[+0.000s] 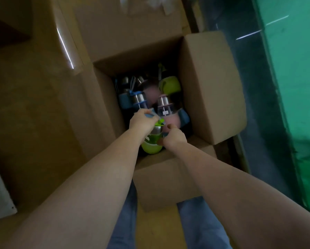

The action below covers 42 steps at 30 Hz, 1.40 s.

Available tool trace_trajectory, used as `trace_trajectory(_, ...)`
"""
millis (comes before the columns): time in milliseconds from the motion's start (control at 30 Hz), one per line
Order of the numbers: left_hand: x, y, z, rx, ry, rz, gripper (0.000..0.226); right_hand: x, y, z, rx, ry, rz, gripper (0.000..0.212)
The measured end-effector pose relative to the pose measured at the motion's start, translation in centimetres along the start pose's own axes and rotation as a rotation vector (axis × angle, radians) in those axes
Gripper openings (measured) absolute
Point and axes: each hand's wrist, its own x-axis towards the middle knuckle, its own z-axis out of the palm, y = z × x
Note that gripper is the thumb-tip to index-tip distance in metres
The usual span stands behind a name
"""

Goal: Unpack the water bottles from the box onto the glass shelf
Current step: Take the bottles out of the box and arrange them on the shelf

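Both your hands are down inside the open cardboard box (pixel 213 87), its plain brown flaps folded outward. Your left hand (pixel 143 121) has its fingers curled round a blue strap or loop at the top of a blue-capped bottle (pixel 138 100) — clear-bodied, with a shiny metal collar. Your right hand (pixel 174 136) is closed in a fist against the green bottle (pixel 151 145) at the near edge of the box; the fingers appear to pinch something at its neck, though blur hides exactly what.

The other bottles lie jumbled in the box: a pink-capped one (pixel 165 106) with a metal collar and a small white tag just beyond your hands, and a rounded lime-green one (pixel 169 85) at the far right corner.

To your right runs a green-tinted glass pane (pixel 294 87) — smooth, with thin bright reflections.
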Motion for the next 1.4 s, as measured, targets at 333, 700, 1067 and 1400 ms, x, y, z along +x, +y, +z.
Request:
trace_trajectory(333,5.7,-4.2,4.5,0.202,-0.029,0.007,0.077,6.3,3.6,3.9,-0.01,-0.031,0.061,0.071)
trace_trajectory(700,7.5,-6.5,5.5,0.192,0.054,0.119,0.064,8.8,5.2,5.7,0.036,-0.021,-0.021,0.076)
trace_trajectory(1067,-0.9,2.3,-3.4,0.084,0.061,0.301,0.055,-1.1,-0.8,1.1,0.294,0.147,-0.337,0.109)
trace_trajectory(1400,-18.7,18.6,-17.3,-0.047,0.208,0.648,0.058,-20.4,-15.3,-11.3,0.287,0.348,-0.692,0.097)
